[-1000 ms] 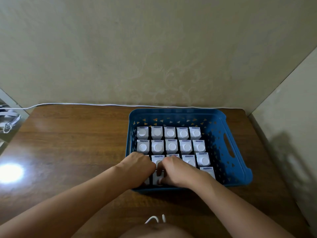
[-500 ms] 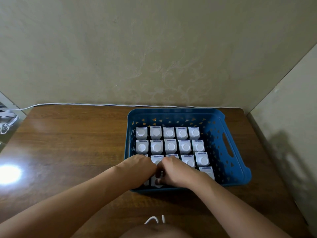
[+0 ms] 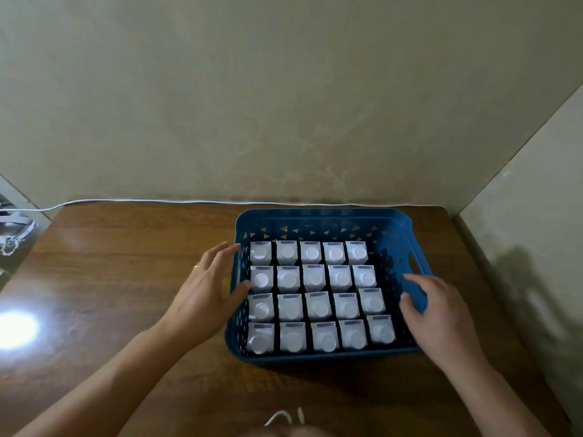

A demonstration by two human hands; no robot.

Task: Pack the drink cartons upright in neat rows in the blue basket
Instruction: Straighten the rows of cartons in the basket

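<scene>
20 cartons [image 3: 318,293] are standing upright in the basket [image 3: 321,217]; the left hand [image 3: 206,291] at 9 o'clock and the right hand [image 3: 440,313] at 3 are flanking it, fingers spread, gripping nothing.

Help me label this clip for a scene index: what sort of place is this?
Probably a room in a home, at a wooden table pushed into a corner of plain beige walls. A white cable runs along the table's far edge, and the blue basket of drink cartons sits on it.
</scene>
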